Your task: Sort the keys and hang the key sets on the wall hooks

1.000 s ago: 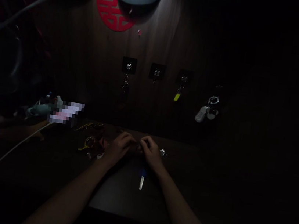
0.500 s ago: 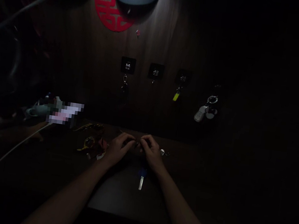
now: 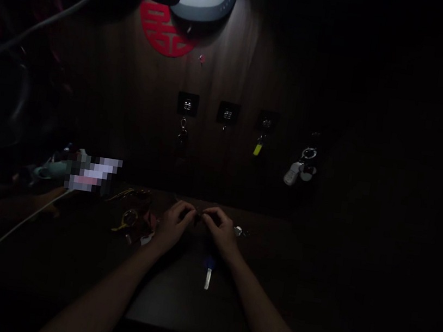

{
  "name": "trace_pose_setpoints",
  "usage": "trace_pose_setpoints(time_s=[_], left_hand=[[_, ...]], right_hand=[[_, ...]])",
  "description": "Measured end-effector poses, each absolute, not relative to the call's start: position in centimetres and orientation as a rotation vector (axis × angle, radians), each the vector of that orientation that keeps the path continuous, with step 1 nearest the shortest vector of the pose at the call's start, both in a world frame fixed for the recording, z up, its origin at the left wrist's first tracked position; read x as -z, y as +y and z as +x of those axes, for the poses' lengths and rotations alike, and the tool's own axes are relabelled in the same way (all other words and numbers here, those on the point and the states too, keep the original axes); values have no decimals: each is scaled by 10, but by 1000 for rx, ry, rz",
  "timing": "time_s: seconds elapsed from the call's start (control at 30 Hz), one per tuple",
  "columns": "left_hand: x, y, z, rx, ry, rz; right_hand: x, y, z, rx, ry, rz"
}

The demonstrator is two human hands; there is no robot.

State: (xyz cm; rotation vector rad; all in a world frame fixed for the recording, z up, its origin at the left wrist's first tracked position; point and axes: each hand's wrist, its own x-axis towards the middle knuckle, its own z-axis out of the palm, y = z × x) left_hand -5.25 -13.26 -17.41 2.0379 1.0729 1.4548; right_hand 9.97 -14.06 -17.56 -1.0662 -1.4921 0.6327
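At a dimly lit tabletop (image 3: 168,307), a person is pinching a small dark item (image 3: 197,219) between two bare hands, its shape too shadowed for me to make out. The left hand (image 3: 174,222) is gripping one side with thumb and forefinger together; the right hand (image 3: 221,232) is holding the other side likewise, a narrow gap separating the two sets of fingertips. How the remaining fingers are curling, I cannot tell in this light.

Between the forearms, a blue-headed key (image 3: 208,278) is lying with its bright blade pointing toward the person. Beside the left hand, a dim jumble of trinkets (image 3: 148,220) is resting on the surface; beside the right, a small silvery piece (image 3: 238,231) is catching the light.

On the wall behind, three dark hook plates (image 3: 228,113) are showing in a row. A yellow tag (image 3: 257,149) is dangling beneath the rightmost, and a pale fob (image 3: 292,174) is hanging farther right.
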Motion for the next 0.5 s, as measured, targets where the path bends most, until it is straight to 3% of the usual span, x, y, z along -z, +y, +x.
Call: trace_pose_setpoints(time_s=[0.5], left_hand=[[184,-124,-55,-1397,1080,2023]], right_hand=[[167,-134,116,-596,-1289,-1116]])
